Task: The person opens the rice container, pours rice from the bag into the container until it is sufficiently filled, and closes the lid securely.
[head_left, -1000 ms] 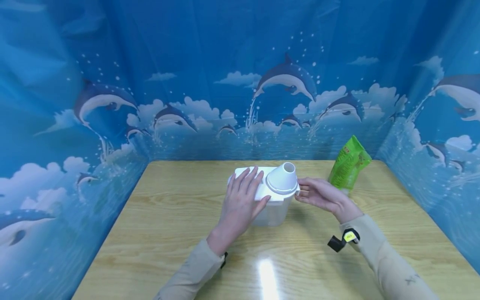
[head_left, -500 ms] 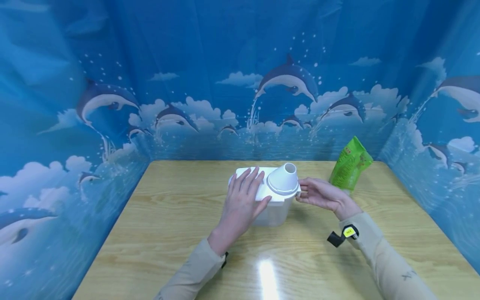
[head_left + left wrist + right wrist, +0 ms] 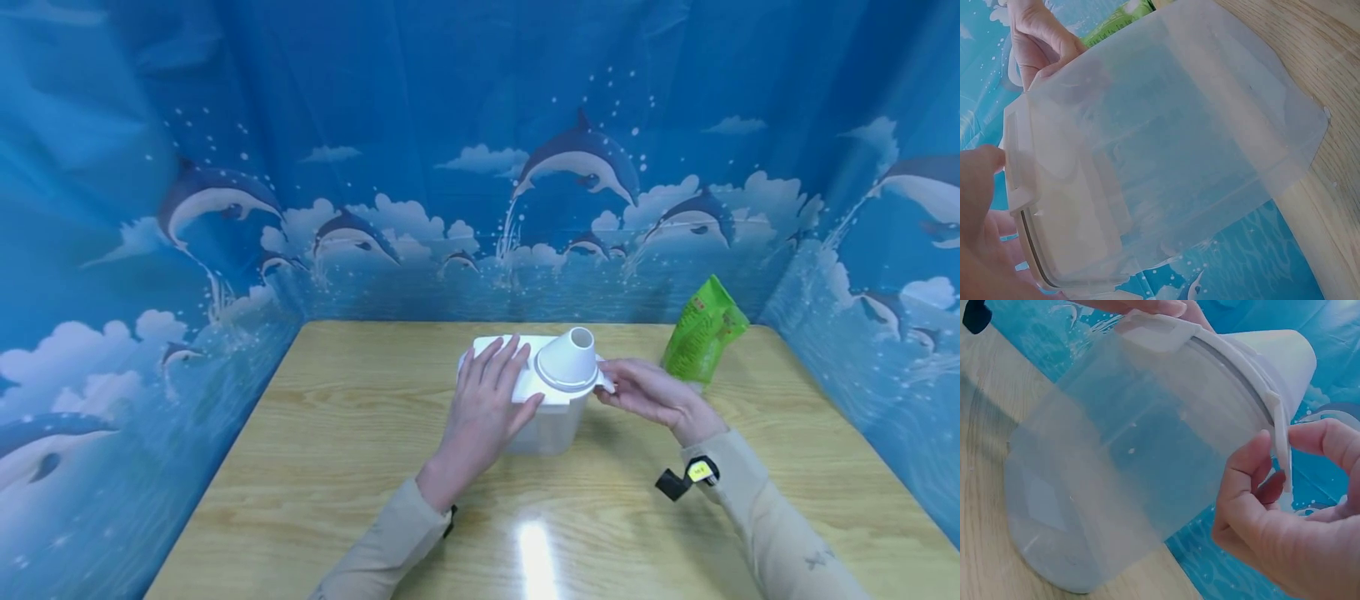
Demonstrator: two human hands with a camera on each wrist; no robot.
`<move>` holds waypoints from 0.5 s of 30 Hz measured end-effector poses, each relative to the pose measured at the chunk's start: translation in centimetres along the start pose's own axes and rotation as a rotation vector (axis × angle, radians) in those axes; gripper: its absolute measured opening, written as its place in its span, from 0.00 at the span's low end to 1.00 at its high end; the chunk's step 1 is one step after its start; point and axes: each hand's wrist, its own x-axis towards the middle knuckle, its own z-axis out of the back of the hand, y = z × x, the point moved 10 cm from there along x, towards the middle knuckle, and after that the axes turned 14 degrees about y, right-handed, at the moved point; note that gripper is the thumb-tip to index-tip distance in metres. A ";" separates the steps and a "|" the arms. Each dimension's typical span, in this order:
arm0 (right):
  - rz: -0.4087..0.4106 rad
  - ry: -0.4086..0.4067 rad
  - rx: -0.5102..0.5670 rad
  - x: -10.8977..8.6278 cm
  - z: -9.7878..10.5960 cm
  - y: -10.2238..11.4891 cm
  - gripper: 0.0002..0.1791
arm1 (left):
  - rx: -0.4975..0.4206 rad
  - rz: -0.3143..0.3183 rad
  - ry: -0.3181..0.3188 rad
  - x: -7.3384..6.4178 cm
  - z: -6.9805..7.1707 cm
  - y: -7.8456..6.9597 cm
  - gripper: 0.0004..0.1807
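A translucent plastic storage container (image 3: pixel 546 432) with a white lid (image 3: pixel 531 387) stands upright near the middle of the table. On the lid's right part sits a white cone-shaped spout (image 3: pixel 566 362) with a round opening at its top. My left hand (image 3: pixel 482 412) rests on the lid's left part, fingers outstretched and thumb along the near edge. At the right end, my right hand (image 3: pixel 651 395) pinches a white side latch (image 3: pixel 1281 445) between thumb and fingertips. That latch sticks outward from the rim in the right wrist view. Through the container wall (image 3: pixel 1204 144), no contents show.
A green printed bag (image 3: pixel 703 333) stands at the back right of the wooden table (image 3: pixel 322 467), just behind my right hand. A blue dolphin-print curtain (image 3: pixel 420 158) closes off the back and both sides.
The latch under my right fingers has swung outward from the lid's rim. My left hand and the container have stayed in place.
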 end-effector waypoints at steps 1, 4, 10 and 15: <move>0.002 -0.002 -0.018 0.0 0.0 0.0 0.23 | 0.001 -0.001 0.000 0.0 0.1 0.0 0.37; 0.010 -0.034 -0.078 -0.2 0.1 -0.1 0.22 | 0.003 0.000 0.006 0.0 0.0 -0.1 0.37; 0.015 -0.120 -0.201 -0.4 0.2 0.1 0.17 | -0.009 0.000 0.007 0.0 0.0 0.0 0.38; -0.019 -0.242 -0.348 -1.1 0.6 0.4 0.21 | -0.014 0.000 0.008 0.0 -0.1 0.1 0.38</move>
